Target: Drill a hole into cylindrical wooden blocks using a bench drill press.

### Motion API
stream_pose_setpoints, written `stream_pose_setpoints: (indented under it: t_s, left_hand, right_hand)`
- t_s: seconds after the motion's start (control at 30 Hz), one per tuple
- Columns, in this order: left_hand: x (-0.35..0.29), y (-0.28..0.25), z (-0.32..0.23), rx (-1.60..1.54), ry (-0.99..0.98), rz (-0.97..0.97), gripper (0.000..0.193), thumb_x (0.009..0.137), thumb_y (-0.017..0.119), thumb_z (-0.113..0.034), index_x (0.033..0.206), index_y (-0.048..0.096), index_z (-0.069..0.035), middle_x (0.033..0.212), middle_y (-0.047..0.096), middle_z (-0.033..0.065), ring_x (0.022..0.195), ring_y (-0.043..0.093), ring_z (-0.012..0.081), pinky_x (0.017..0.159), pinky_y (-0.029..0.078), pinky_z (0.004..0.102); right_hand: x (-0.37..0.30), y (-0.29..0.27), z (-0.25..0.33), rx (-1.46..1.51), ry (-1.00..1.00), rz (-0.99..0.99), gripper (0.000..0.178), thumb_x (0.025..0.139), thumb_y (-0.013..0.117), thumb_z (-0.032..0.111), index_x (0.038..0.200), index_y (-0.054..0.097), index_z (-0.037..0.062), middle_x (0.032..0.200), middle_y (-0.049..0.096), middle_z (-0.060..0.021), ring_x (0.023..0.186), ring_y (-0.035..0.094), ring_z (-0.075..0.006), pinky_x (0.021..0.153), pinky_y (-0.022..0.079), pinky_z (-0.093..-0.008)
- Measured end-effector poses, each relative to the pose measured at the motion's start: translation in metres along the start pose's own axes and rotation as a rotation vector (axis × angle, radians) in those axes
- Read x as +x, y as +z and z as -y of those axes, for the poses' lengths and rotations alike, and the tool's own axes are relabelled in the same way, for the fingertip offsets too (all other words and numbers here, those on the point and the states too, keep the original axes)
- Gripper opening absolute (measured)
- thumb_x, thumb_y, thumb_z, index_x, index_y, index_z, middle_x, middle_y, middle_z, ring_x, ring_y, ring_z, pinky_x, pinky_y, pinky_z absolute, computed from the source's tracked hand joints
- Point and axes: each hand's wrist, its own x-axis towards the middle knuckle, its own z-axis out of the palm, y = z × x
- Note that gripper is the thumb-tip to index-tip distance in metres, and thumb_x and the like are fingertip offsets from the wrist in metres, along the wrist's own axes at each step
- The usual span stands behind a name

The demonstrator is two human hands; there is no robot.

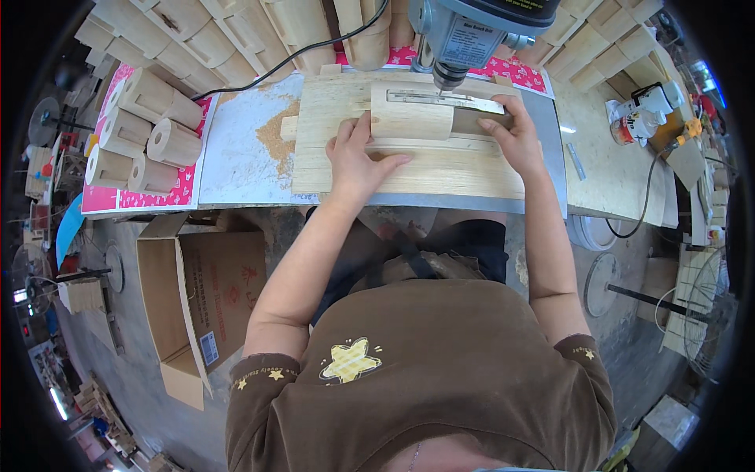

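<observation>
A pale wooden cylinder [410,122] lies sideways on a flat wooden board [330,177]. On its upper face sits a narrow metal plate [480,102], directly under the bit of a blue bench drill [452,43]. My left hand [355,160] grips around the near left corner of the cylinder, fingertips at its left end and thumb stretched along a wooden rail at its near side. At the right end, my right hand [515,135] is closed around the cylinder, with fingers by the plate's end and thumb on a darker, greyish-brown section. The exact contact under the fingers is hidden.
Several bored wooden cylinders [174,143] stand at the left, with many more stacked behind. Sawdust [279,143] lies beside the board. A black cable [295,57] crosses the back left. An open cardboard box [212,295] is on the floor; a blue-white pen-like stick [576,161] lies right.
</observation>
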Motion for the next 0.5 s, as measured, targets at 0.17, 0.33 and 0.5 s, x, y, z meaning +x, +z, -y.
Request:
stream_pose_setpoints:
  t_s: [0.17,0.33,0.5]
  left_hand:
    - [0.014,0.002,0.02,0.134,0.071,-0.019,0.072,0.053,0.081,-0.033,0.115,0.057,-0.006,0.103,0.057,0.0077,0.097,0.051,0.0221,0.092,0.027,0.0403]
    - [0.014,0.002,0.015,0.167,0.079,0.004,0.063,0.058,0.078,-0.035,0.112,0.06,-0.009,0.092,0.06,0.0056,0.096,0.051,0.0219,0.092,0.026,0.0398]
    - [0.018,0.006,0.014,0.156,0.078,0.036,0.063,0.059,0.077,-0.036,0.113,0.06,-0.01,0.085,0.059,0.0045,0.095,0.051,0.0219,0.092,0.026,0.0396]
  right_hand:
    - [0.001,-0.008,0.024,-0.095,-0.013,0.1,0.042,0.081,0.064,0.008,0.119,0.046,0.0067,0.112,0.049,-0.0046,0.104,0.047,-0.0157,0.091,0.036,-0.0272]
    - [0.055,-0.05,0.075,-0.296,-0.398,-0.088,0.044,0.083,0.062,0.015,0.121,0.044,0.004,0.111,0.052,-0.0078,0.104,0.048,-0.0178,0.088,0.039,-0.0288]
    - [0.118,-0.059,0.172,-0.084,-0.224,-0.44,0.029,0.09,0.046,0.025,0.087,0.06,-0.0002,0.07,0.056,-0.0022,0.066,0.05,-0.0096,0.06,0.039,-0.0238]
